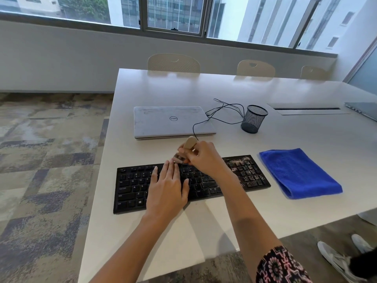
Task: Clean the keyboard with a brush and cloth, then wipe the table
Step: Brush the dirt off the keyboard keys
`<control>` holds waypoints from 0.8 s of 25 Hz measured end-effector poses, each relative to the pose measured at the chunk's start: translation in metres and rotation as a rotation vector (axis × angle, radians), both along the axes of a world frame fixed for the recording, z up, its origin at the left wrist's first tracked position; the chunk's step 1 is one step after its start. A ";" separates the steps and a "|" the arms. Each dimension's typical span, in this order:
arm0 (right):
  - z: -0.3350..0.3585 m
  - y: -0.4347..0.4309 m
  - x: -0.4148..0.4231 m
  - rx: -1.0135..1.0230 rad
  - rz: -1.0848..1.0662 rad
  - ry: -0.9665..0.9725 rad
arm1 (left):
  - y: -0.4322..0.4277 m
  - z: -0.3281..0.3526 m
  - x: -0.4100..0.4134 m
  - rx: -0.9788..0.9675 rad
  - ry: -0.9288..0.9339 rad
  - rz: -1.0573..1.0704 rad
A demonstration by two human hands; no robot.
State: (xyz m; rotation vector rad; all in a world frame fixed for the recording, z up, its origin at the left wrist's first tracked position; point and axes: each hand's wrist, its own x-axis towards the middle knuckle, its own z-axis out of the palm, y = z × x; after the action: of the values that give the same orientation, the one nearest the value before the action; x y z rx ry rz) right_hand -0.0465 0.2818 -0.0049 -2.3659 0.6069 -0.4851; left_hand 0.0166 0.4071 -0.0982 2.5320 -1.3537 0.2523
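Note:
A black keyboard (130, 186) lies near the front edge of the white table (295, 139), with pale crumbs scattered over its right-hand number pad. My left hand (168, 186) rests flat on the middle keys, fingers straight. My right hand (201, 157) grips a brush with a pale wooden handle (189, 142) at the keyboard's top edge; its bristles are blurred at the upper row of keys. A folded blue cloth (297, 172) lies on the table just right of the keyboard, apart from both hands.
A closed silver laptop (171, 121) sits behind the keyboard, with a thin black cable (224, 111) looping beside it. A black mesh pen cup (254, 119) stands at the back right. Chairs line the far edge. A second laptop (365, 110) and someone's white shoes (336, 258) are at the right.

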 end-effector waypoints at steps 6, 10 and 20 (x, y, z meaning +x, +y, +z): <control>0.020 -0.030 -0.013 -0.116 -0.027 0.276 | 0.001 0.001 -0.004 -0.014 -0.017 0.040; 0.024 -0.022 0.001 -0.038 0.003 0.159 | 0.001 0.002 -0.005 -0.020 -0.028 0.061; 0.016 -0.047 -0.017 -0.064 -0.035 0.206 | 0.001 -0.002 -0.005 -0.092 -0.040 0.064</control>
State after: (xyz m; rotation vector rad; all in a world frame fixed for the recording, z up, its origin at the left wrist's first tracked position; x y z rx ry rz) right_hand -0.0636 0.2344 0.0114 -2.4889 0.7359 -0.2810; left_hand 0.0119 0.4080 -0.1002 2.5089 -1.2466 0.3717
